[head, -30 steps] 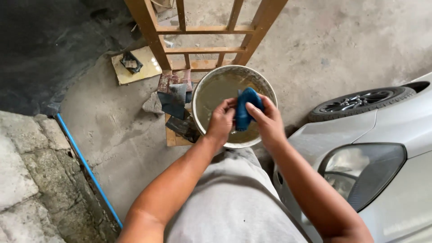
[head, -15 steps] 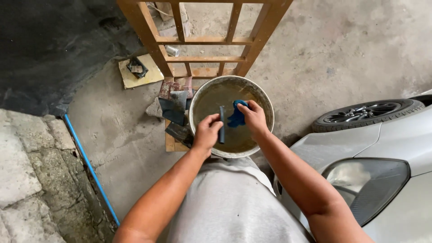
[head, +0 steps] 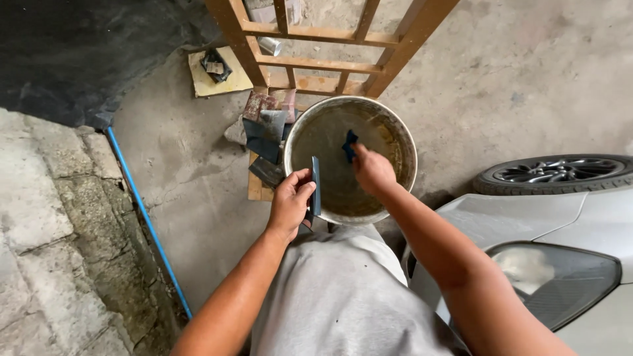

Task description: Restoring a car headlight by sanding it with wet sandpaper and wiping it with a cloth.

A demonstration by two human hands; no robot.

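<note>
Water, brown and murky, is filling the round pale bucket [head: 402,142] at the centre of the frame, and both hands are working over it. The left hand [head: 290,201] is closing around a flat dark blue block [head: 316,186], holding it on edge just inside the near rim, probably so that drips are falling back into the bucket. The right hand [head: 372,170] is reaching further in, over the middle of the water, and is pinching a small blue piece [head: 349,145] between its fingertips, apparently a cloth or sheet being dipped; its exact kind is too small to tell.

Sheets of worn sandpaper [head: 265,125] are lying stacked just left of the bucket, within easy reach of the left hand. A wooden frame [head: 316,62] is standing behind the bucket at the top of the frame, and a square yellowish board [head: 221,72] with a dark object on it is lying at the upper left. A thin blue pipe [head: 148,221] is running along the stone kerb on the left. A silver car [head: 527,224], with headlight and wheel showing, is filling the lower right, close beside the person.
</note>
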